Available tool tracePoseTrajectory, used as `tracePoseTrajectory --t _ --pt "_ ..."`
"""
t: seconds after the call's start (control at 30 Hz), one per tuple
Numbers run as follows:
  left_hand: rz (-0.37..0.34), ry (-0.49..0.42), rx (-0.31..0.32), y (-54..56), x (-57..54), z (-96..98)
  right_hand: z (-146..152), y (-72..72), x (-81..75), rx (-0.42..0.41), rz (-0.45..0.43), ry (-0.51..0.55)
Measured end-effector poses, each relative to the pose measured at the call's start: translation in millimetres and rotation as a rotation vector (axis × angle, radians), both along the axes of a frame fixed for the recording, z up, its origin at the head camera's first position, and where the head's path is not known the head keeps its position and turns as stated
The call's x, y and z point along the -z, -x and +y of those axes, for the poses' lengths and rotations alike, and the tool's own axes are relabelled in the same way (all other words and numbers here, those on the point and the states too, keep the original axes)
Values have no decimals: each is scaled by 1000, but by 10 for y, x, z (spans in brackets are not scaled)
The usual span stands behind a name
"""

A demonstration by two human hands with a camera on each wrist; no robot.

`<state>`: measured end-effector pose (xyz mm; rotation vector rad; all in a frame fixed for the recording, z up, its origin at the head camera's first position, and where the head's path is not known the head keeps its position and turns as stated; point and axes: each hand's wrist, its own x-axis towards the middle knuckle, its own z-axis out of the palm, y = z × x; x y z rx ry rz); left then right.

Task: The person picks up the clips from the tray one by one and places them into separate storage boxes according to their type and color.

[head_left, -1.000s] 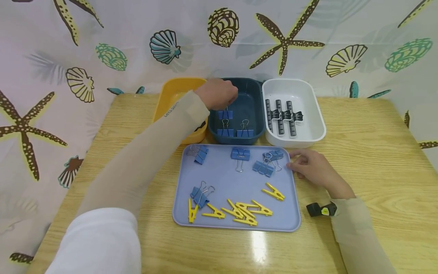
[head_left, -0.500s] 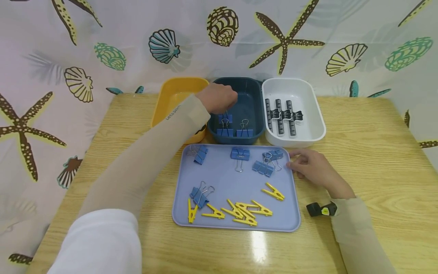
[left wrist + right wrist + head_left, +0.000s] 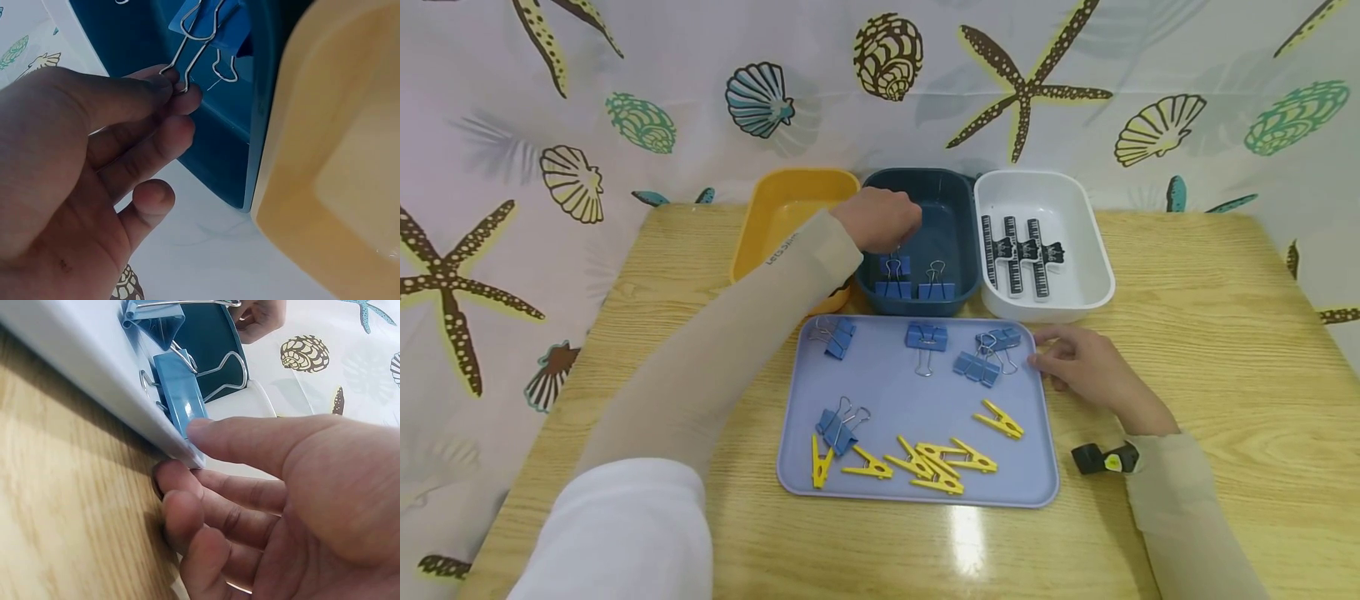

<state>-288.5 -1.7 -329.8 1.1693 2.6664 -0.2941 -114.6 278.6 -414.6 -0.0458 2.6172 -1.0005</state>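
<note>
My left hand [image 3: 880, 218] is over the left side of the dark blue bin [image 3: 951, 225]. In the left wrist view its thumb and fingers pinch the wire handle of a blue binder clip [image 3: 231, 28], which hangs low in that bin. Two more blue binder clips [image 3: 937, 290] stand at the bin's near end. My right hand [image 3: 1086, 367] holds the upper right edge of the lilac tray [image 3: 887, 375], thumb at the rim and fingertips below, beside a blue binder clip [image 3: 184, 394]. Several blue binder clips [image 3: 927, 337] and yellow clothespins [image 3: 1000, 420] lie on the tray.
A yellow bin [image 3: 760, 221] adjoins the dark blue one on the left, its contents mostly hidden by my forearm. The white bin [image 3: 1090, 275] on the right holds three black-and-white piano-patterned clips [image 3: 1039, 260]. A patterned curtain [image 3: 820, 50] hangs behind the wooden table [image 3: 1217, 333].
My left hand has come down slightly, and the binder clip it pinches sits a little lower and nearer in the dark blue bin. My right hand and the tray have stayed put.
</note>
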Motion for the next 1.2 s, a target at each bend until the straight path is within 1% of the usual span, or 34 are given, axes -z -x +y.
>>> tracePoseTrajectory --t 0.43,0.63,1.0,1.2 --pt "-34 28 3 -26 34 16 6 2 19 -8 10 -4" --pt "-29 22 9 -22 61 11 13 9 23 -5 -1 -8" --pt "-46 37 -7 -26 98 15 13 10 17 -4 -7 -10" --pt "-37 40 -6 -14 113 22 10 12 18 -5 -4 -7"
